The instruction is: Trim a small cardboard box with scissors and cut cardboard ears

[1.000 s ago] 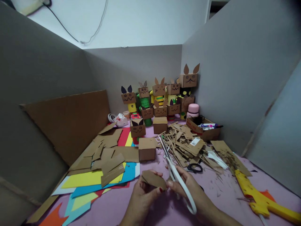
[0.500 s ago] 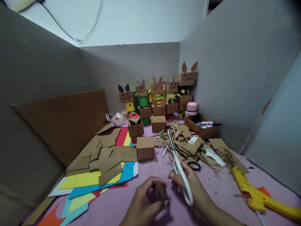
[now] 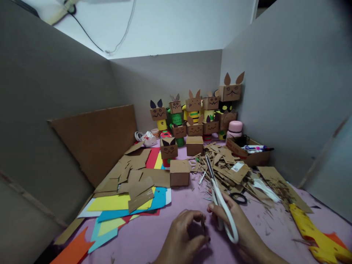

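Note:
Low in the middle, my left hand [image 3: 184,236] pinches a small brown cardboard piece [image 3: 203,224] between thumb and fingers, seen nearly edge-on. Just right of it, my right hand [image 3: 233,220] is wrapped round the white handles of the scissors [image 3: 224,209]. The scissor blades point up and away, look closed, and do not touch the piece. Beyond my hands stands a plain cardboard box [image 3: 179,173], with a second plain box [image 3: 194,145] behind it. A cardboard figure with dark ears [image 3: 168,148] stands to their left.
Cardboard sheets [image 3: 140,187] and coloured paper [image 3: 110,202] lie left. Cardboard scraps [image 3: 222,161], black-handled scissors [image 3: 238,198] and a yellow glue gun [image 3: 310,229] are right. Several eared figures [image 3: 194,104], a pink bottle [image 3: 235,128] and a pen box [image 3: 251,156] stand behind.
The view has turned slightly left, so the scene sits farther right. The cardboard piece in my left hand has turned from showing its face to nearly edge-on. My right hand still holds the scissors.

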Demonstrator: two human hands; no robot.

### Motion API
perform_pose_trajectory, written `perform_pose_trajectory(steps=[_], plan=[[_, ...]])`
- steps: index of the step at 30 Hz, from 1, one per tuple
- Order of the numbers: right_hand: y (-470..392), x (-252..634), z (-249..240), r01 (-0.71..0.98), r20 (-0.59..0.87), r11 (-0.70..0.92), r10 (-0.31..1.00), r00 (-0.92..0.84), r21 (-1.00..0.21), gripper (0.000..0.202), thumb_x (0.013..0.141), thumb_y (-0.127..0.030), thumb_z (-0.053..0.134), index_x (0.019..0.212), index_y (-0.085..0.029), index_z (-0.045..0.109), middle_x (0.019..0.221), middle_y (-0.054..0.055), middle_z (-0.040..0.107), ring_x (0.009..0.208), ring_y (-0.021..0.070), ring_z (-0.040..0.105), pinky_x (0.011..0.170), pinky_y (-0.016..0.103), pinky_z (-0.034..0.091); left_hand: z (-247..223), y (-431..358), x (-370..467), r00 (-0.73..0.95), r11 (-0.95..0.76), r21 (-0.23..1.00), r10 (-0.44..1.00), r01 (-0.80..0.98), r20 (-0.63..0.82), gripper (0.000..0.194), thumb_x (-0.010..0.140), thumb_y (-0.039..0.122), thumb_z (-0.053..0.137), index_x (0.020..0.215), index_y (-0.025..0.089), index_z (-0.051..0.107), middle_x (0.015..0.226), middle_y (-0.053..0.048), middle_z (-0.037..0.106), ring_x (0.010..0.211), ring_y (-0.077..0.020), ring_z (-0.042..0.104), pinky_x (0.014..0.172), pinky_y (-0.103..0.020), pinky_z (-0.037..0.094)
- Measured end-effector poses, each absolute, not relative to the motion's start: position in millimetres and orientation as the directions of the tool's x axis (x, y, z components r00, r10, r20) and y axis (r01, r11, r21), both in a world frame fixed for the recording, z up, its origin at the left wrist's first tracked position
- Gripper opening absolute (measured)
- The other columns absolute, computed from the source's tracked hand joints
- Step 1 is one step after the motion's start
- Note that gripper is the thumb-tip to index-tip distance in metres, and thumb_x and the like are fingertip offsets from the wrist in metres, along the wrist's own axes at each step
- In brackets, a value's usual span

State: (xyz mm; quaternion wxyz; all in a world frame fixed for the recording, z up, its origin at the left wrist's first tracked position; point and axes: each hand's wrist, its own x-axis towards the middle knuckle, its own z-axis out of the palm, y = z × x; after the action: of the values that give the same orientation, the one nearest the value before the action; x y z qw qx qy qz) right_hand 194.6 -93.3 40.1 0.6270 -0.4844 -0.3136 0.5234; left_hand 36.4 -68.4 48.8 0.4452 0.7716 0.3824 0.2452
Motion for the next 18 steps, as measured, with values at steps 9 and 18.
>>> perform_pose_trajectory(steps=[9,18], plan=[[-93,193,38,-0.330,-0.125,-0.042,0.963,0.237,-0.943,0.052,0.060,-0.042,0.081,0.096,-0.017,0.053,0.053,-0.008,0.055,0.044,0.0075,0.044,0.042,0.018,0.034,43,-66,33,0.506,-0.148,0.987,0.857,0.057,0.099,0.029,0.066,0.015,0.073,0.094,0.019,0.067,0.091,-0.004,0.068,0.084,-0.0184,0.059,0.076,-0.028,0.043],[-97,190,30,-0.490,-0.094,-0.083,0.996,-0.001,-0.868,0.065,0.056,-0.039,0.086,0.110,-0.017,0.056,0.071,-0.002,0.063,0.055,0.0101,0.055,0.050,0.020,0.042,37,-63,42,0.468,0.206,0.878,0.883,-0.431,0.023,0.036,0.058,0.023,0.084,0.087,0.020,0.064,0.089,-0.003,0.070,0.072,-0.0166,0.066,0.071,-0.030,0.050]])
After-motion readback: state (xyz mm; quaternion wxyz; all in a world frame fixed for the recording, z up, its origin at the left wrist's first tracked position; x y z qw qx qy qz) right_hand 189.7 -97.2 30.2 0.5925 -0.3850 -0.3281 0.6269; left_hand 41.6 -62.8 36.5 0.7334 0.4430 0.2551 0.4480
